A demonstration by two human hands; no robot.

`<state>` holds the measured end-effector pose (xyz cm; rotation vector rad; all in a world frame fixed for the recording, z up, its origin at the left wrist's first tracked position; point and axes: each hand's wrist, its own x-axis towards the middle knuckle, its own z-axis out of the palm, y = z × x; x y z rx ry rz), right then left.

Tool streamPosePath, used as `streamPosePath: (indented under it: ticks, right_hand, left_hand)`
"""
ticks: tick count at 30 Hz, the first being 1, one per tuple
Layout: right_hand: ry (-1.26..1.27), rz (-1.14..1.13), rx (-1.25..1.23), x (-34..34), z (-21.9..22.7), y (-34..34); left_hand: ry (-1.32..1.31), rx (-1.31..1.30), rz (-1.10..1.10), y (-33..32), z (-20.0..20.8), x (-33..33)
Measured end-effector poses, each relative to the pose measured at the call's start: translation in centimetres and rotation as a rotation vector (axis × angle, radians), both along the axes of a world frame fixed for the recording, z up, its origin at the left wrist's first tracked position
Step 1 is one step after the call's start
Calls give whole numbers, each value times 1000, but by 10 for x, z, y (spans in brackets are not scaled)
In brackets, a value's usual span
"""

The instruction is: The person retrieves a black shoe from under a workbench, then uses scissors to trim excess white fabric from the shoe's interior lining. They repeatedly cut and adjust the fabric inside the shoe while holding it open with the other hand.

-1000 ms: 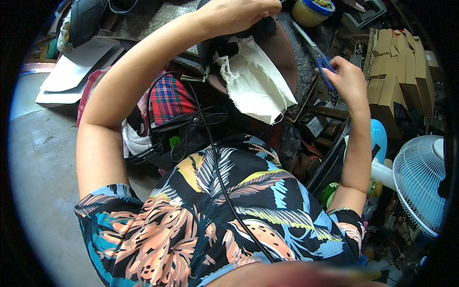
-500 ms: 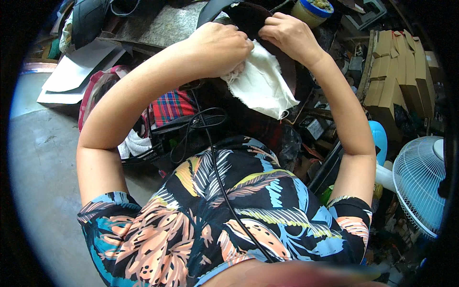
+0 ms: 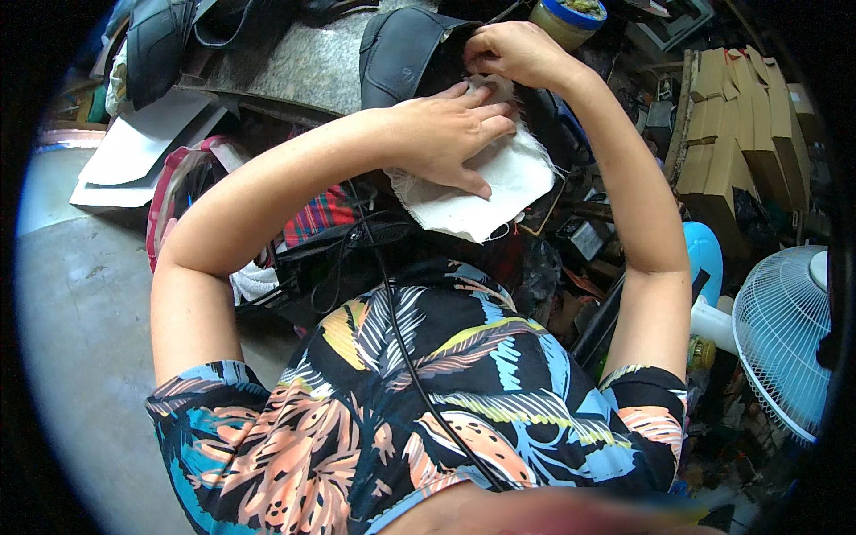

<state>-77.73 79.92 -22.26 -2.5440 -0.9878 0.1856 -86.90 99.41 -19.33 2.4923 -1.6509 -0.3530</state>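
A white cloth [image 3: 504, 183] with frayed edges hangs over dark material in front of me. My left hand [image 3: 459, 134] lies on it, fingers spread, palm down. Just beyond is a black leather shoe [image 3: 397, 55], partly hidden by my left hand, its dark opening facing right. My right hand [image 3: 517, 58] is at that opening, close to the cloth's frayed top; its fingers are curled and pinched together on the shoe's edge. The fingertips are partly hidden.
Other black shoes [image 3: 160, 53] rest on a grey stone-like slab [image 3: 285, 67] at the far left, with white sheets [image 3: 134, 147] below. A jar with a blue rim [image 3: 571, 20] stands beyond my right hand. Cardboard boxes [image 3: 722, 134] and a fan [image 3: 785, 343] are at right.
My left hand has opened from a closed grip and now lies flat on the cloth, slightly lower. My right hand has shifted a little left. More of the black shoe shows.
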Motion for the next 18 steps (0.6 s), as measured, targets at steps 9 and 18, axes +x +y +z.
streamPosePath:
  ticks: [9, 18]
  right_hand:
    - [119, -393, 322, -63, 8, -27]
    - [-171, -435, 336, -63, -12, -19]
  left_hand:
    - [152, -89, 2, 5, -4, 12]
    - [41, -624, 550, -9, -31, 40]
